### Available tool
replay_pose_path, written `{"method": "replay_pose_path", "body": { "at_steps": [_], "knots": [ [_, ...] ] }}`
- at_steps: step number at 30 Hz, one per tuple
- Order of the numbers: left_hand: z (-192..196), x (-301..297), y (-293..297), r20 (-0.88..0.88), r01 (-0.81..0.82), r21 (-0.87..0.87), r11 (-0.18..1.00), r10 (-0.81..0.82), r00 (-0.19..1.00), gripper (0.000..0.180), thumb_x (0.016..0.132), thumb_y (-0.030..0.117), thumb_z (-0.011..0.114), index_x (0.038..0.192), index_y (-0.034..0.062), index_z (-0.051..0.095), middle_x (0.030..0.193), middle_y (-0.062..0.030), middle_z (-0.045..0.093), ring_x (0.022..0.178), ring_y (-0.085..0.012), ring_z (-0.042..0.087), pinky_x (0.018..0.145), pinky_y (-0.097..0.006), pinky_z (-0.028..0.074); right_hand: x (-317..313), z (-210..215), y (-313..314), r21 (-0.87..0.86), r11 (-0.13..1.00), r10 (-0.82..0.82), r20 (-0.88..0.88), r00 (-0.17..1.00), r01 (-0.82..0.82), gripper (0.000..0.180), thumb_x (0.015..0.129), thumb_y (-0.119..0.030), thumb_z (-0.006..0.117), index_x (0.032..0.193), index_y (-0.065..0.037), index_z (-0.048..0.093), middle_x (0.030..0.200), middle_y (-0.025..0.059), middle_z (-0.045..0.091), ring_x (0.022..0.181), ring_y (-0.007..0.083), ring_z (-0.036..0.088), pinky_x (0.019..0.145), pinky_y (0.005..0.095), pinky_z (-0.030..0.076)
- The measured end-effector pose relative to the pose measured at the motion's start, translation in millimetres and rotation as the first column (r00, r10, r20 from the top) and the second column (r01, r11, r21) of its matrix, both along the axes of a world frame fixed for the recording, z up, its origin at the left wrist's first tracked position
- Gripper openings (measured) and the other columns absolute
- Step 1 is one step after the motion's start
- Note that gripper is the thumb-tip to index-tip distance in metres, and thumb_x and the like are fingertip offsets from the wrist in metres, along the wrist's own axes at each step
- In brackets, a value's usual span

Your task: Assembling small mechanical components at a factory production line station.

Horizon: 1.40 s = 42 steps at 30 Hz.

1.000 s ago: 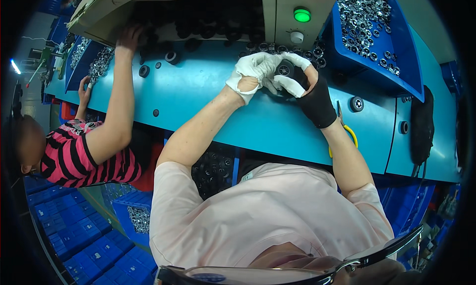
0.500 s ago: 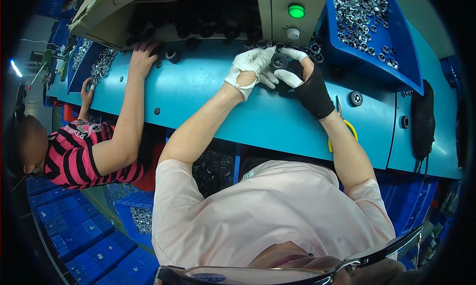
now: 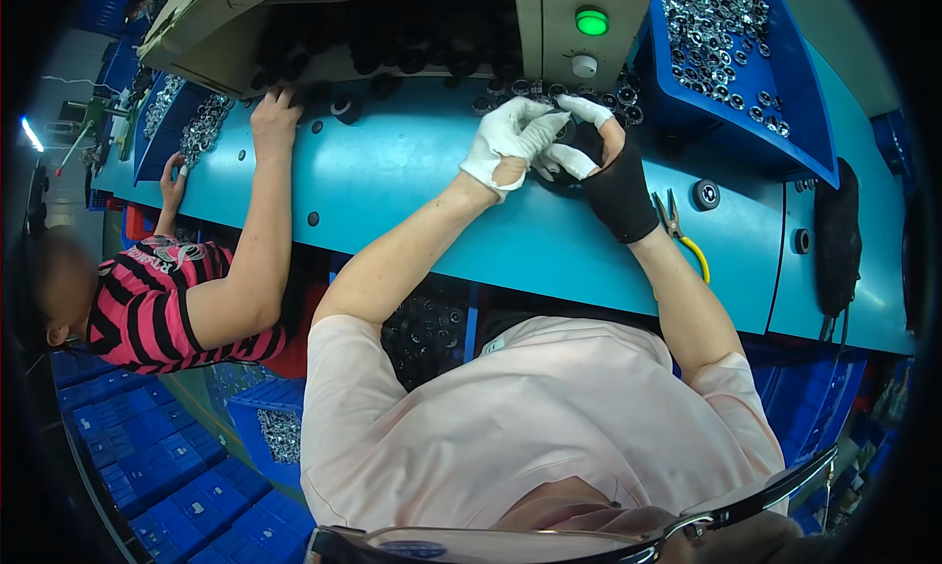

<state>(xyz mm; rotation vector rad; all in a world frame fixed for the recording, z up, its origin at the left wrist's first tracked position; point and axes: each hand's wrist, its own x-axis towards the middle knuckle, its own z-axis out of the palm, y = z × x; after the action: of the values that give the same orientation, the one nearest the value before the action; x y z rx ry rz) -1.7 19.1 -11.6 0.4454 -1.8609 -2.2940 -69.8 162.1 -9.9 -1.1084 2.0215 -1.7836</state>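
My left hand (image 3: 510, 144), in a white glove, is closed at a small black toy wheel (image 3: 566, 130), its fingers covering most of it. From the other side my right hand (image 3: 613, 176), in a black glove with white-covered fingertips, curls its thumb and fingers round the same wheel. Both hands meet above the blue-green table (image 3: 412, 220), just in front of the machine's opening. Yellow-handled pliers (image 3: 677, 225) lie beside my right wrist. Farther right rests another black wheel with a silvery hub (image 3: 706, 194).
A blue bin (image 3: 805, 122) of shiny hubs stands at the back right. Loose hubs (image 3: 626, 98) lie by the machine (image 3: 554, 34) with its lit green lamp. On the left, a co-worker's hand (image 3: 275, 122) reaches to black wheels. A dark pouch (image 3: 836, 240) lies at right.
My left hand has shifted slightly right, and its fingers now cover the wheel that showed face-on before. My right hand moved slightly, exposing more of the pliers. The co-worker's hand drew in slightly.
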Motion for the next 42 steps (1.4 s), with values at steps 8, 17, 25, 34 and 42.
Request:
{"method": "replay_pose_path", "body": {
  "at_steps": [8,17,25,34,42],
  "knots": [
    [5,1,-6,-0.029,0.051,0.23,0.972,-0.046,0.999,0.031,0.089,0.022,0.066,0.102,-0.0045,0.058,0.084,-0.0085,0.064,0.064,-0.0128,0.061,0.059,-0.026,0.053,-4,0,1,0.009,0.999,-0.038,-0.002,0.999,0.038,0.045,0.079,-0.009,0.07,0.121,-0.002,0.054,0.103,0.0107,0.063,0.092,0.0151,0.062,0.081,0.0281,0.048],
    [5,2,-11,-0.383,0.114,-0.091,0.989,-0.141,0.913,0.043,0.082,-0.005,0.065,0.123,-0.0033,0.051,0.117,-0.0157,0.058,0.106,-0.0253,0.06,0.094,-0.035,0.049,-12,11,8,-0.17,0.985,0.051,0.333,0.942,0.006,0.038,0.083,-0.005,0.066,0.119,-0.001,0.057,0.111,0.0089,0.064,0.099,0.0133,0.06,0.087,0.0272,0.047],
    [4,1,-5,-0.385,-0.026,-0.312,0.95,-0.102,0.918,0.063,0.08,-0.005,0.067,0.136,-0.0012,0.038,0.119,-0.0162,0.053,0.105,-0.024,0.059,0.089,-0.033,0.05,-12,10,6,-0.107,0.993,0.006,0.45,0.893,0.048,0.036,0.08,-0.005,0.069,0.115,-0.001,0.061,0.106,0.0073,0.066,0.096,0.0117,0.06,0.086,0.0253,0.047],
    [20,4,-4,-0.02,0.076,-0.111,0.991,-0.079,0.997,0.031,0.087,0.011,0.065,0.113,-0.0047,0.059,0.091,-0.0094,0.066,0.069,-0.0122,0.062,0.06,-0.024,0.052,-7,3,8,-0.063,0.998,0.02,0.367,0.93,0.003,0.032,0.079,-0.004,0.07,0.11,-0.001,0.062,0.102,0.0084,0.066,0.094,0.0141,0.062,0.083,0.027,0.049],
    [37,18,-19,0.013,-0.017,-0.171,0.985,0.02,1.0,0.031,0.087,0.014,0.067,0.109,-0.0057,0.059,0.09,-0.011,0.066,0.066,-0.0125,0.063,0.059,-0.024,0.053,-28,5,5,-0.085,0.991,-0.103,-0.003,0.995,0.102,0.032,0.082,-0.011,0.068,0.112,-0.002,0.062,0.102,0.0114,0.067,0.094,0.0189,0.062,0.085,0.0299,0.047]
  ]
}}
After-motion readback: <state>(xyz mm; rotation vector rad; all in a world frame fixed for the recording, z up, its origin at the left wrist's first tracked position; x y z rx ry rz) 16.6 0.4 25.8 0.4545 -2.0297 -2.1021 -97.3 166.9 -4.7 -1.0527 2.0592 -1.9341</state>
